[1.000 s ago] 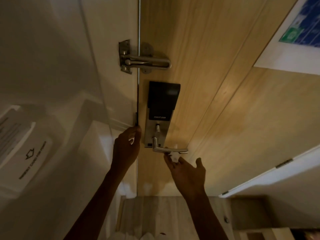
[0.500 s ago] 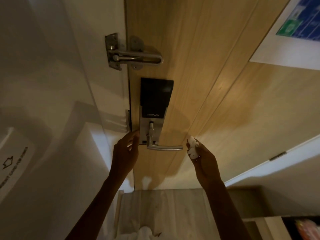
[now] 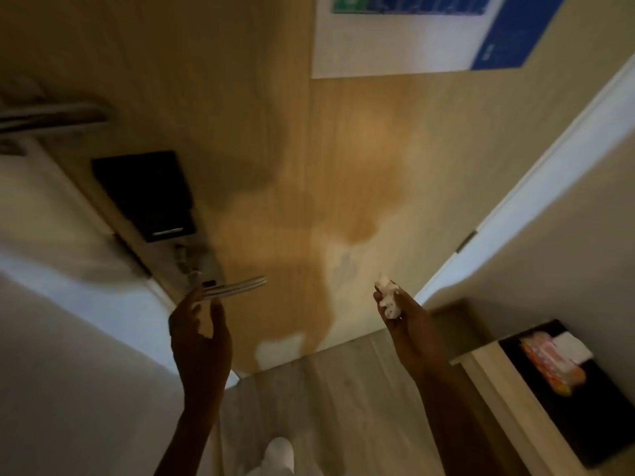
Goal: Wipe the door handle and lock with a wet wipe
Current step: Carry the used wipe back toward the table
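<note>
Wet wipe [image 3: 389, 298]: crumpled, pinched in right hand [image 3: 405, 321], well right of door handle [image 3: 237, 288]. Left hand [image 3: 199, 334]: fingers spread, just below handle.

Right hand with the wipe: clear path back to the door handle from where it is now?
Probably yes. The right hand, closed on the wet wipe, is off to the side of the door handle with only bare door between them. The open left hand sits under the handle's near end and may crowd it.

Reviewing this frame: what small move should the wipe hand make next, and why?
Probably swing the right hand, clutching the crumpled white wet wipe, left onto the silver lever door handle; the wipe hangs clear of it, while the open left hand hovers beside the lever.
</note>
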`<state>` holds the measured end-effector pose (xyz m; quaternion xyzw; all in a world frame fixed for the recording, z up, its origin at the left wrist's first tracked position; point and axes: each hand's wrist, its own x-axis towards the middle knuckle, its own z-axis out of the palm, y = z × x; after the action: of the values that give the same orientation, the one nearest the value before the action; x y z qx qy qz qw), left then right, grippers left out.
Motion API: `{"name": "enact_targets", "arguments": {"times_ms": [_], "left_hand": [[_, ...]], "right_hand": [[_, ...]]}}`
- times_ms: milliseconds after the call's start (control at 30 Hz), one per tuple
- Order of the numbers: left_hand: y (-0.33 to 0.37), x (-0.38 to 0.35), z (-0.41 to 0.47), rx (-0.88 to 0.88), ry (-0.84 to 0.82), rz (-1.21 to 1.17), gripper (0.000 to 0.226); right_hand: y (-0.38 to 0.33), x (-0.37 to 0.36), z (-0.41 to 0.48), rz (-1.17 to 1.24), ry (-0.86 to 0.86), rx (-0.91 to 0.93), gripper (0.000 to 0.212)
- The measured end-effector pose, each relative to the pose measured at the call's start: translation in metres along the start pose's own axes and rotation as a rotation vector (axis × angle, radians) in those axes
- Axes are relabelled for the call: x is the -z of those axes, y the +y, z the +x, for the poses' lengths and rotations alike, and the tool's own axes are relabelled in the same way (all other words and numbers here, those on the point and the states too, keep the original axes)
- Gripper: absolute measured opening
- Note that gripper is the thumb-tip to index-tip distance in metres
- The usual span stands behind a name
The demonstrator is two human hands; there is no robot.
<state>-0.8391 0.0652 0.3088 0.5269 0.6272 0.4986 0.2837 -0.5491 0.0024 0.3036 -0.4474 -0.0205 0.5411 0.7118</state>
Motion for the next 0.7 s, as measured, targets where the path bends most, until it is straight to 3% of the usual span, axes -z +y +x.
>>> {"name": "enact_targets", "arguments": {"times_ms": [67, 167, 333, 700], "left_hand": [[0.011, -0.019, -0.018, -0.006, 0.035, 0.009, 0.056], [0.024, -0.057, -0.061, 0.133, -0.002, -0.043, 0.070], [0.056, -0.150, -0.150, 0.071, -0.390, -0.004, 0.059], [0.153, -0.329, -0.295, -0.134, -0.925, -0.102, 0.050]], "right_hand": [[-0.021, 0.029, -0.007, 0.050, 0.035, 0.016, 0.028], [-0.055, 0.074, -0.021, 0.099, 0.102, 0.072, 0.031], [-0.117, 0.153, -0.048, 0.077, 0.222, 0.140, 0.024], [-0.218, 0.308, -0.097, 0.197, 0.416, 0.354, 0.017]]}}
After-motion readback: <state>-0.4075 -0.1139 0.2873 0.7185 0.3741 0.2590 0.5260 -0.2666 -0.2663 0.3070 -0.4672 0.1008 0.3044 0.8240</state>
